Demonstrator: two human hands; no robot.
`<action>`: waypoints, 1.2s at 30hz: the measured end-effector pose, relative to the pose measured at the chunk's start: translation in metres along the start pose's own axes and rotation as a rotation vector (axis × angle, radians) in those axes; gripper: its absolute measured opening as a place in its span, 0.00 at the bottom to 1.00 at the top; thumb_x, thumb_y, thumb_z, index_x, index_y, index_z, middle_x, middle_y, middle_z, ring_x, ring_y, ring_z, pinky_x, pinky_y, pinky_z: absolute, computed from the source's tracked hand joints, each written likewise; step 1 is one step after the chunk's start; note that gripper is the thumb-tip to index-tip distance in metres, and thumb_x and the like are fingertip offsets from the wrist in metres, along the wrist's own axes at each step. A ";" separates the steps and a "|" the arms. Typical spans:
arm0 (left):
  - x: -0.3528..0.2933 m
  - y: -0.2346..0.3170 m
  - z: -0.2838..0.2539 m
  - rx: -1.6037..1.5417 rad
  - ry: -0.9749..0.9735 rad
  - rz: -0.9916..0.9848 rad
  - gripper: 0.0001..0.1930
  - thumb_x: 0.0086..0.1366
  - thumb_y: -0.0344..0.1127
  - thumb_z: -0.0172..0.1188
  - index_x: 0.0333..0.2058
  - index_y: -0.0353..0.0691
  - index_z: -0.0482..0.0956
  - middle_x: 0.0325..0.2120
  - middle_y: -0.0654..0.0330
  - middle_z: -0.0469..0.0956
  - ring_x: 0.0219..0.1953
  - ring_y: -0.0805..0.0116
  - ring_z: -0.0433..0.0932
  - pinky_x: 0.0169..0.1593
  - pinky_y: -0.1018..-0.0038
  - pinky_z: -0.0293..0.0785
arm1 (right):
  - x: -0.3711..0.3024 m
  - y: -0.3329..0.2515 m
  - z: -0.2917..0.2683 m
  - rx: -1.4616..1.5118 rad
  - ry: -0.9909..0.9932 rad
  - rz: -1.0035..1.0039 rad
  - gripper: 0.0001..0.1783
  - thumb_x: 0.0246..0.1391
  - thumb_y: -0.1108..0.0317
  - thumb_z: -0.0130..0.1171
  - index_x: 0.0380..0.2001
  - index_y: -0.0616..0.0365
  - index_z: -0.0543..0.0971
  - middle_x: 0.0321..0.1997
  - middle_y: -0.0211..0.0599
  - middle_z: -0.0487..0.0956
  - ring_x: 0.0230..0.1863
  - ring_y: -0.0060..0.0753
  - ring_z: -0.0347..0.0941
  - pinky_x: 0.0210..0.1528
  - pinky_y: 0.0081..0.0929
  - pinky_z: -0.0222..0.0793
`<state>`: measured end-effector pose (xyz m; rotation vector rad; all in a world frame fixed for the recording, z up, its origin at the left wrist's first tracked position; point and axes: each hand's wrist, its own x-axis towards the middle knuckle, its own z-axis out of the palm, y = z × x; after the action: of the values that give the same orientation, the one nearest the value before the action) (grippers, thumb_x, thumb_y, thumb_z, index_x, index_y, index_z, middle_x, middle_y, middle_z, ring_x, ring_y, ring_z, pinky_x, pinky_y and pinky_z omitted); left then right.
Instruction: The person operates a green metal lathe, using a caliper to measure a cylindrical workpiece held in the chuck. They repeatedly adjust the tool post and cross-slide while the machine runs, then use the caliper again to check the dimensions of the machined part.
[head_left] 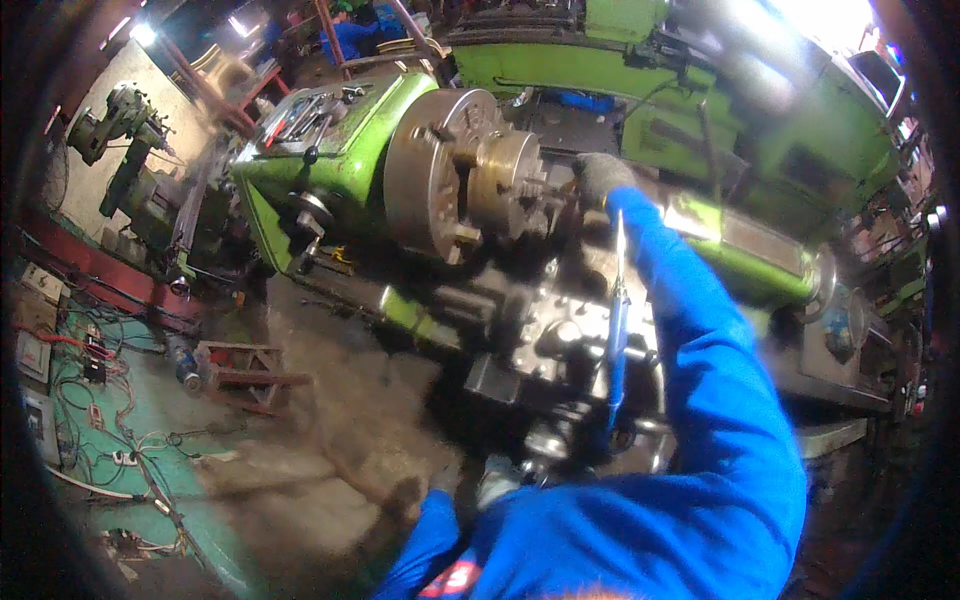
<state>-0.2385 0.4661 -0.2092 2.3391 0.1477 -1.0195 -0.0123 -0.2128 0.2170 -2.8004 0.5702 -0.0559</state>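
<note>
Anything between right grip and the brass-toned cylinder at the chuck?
Yes: dark metal parts, right of the brass-toned cylinder in the picture, show between it and the right grip. Too blurred to tell contact.

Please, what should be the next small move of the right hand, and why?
Probably ease the right hand slightly back from the workpiece. The hand is gloved and close to the workpiece's outer end; the large chuck stands at the other end. I cannot tell whether it is turning, so more clearance seems safer.
</note>
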 end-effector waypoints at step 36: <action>-0.027 -0.066 0.016 1.155 0.158 0.460 0.20 0.71 0.37 0.54 0.60 0.50 0.75 0.50 0.47 0.82 0.55 0.49 0.80 0.55 0.56 0.78 | 0.079 0.072 0.044 -0.011 -0.034 0.125 0.20 0.56 0.63 0.59 0.51 0.57 0.85 0.56 0.52 0.82 0.58 0.59 0.78 0.62 0.47 0.74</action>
<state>-0.2888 0.5155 -0.2297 3.1819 -1.1547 -0.7459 0.0372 -0.2949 0.1536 -2.7637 0.7380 0.0207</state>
